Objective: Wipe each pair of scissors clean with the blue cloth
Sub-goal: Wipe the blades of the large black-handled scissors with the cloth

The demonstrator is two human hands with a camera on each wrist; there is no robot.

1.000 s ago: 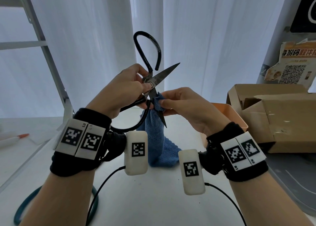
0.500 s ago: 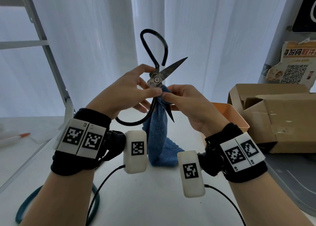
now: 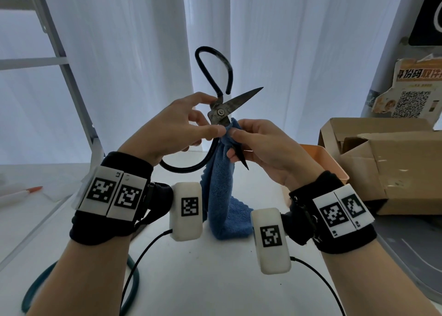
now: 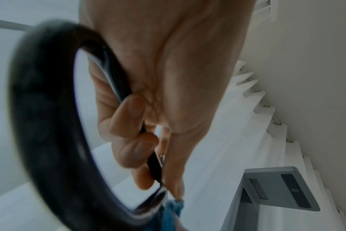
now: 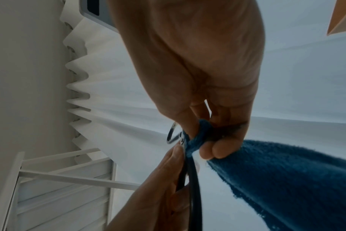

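Black-handled iron scissors [image 3: 221, 115], stiff, weighty and sharp-tipped, held open above the counter [image 3: 215, 280] by the left hand [image 3: 177, 129] pinching near the pivot, the safest hold, while the right hand [image 3: 260, 146] pinches the soft, limp blue cloth [image 3: 222, 196] round the lower blade.

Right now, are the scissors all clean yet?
Not yet. The left hand holds the open black-handled metal scissors; the right hand pinches the blue terry cloth around the lower blade. The upper blade looks stained and uncovered. No other scissors are in view.
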